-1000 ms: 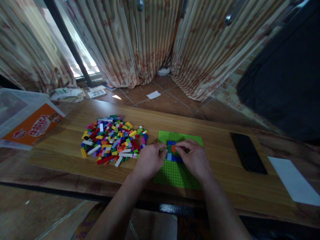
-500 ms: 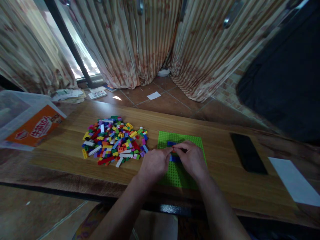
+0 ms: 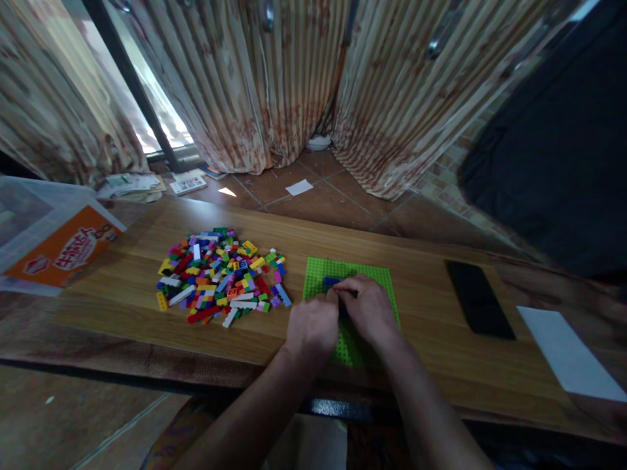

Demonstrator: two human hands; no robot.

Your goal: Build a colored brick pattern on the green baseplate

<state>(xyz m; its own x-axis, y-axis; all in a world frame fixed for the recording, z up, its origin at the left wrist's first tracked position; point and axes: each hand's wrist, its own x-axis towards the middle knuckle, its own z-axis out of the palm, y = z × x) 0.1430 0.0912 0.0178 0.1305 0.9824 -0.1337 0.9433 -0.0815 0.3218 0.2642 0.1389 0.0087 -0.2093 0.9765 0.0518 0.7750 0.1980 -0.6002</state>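
Observation:
Both hands meet over a green studded baseplate [image 3: 321,266] on the wooden table. My left hand [image 3: 312,326] has its fingers curled closed, at the left of the plate's middle. Its fingertips touch or nearly touch those of my right hand [image 3: 367,305], which is pinched. Whatever lies between the fingertips is hidden. A blue brick [image 3: 331,281] sits on the plate just beyond the fingers; my hands cover part of the bricks there. Left of the plate, a heap of loose coloured bricks [image 3: 220,277] is spread on the table.
A clear plastic box with an orange label [image 3: 68,254] stands at the table's left end. A black phone [image 3: 479,299] lies right of the plate, with white paper [image 3: 571,352] farther right. Curtains [image 3: 235,85] hang beyond the table [image 3: 421,281].
My left hand has moved slightly right and turned inward against my right fingertips. The small red-orange piece seen between the fingers is now hidden. The view has shifted slightly.

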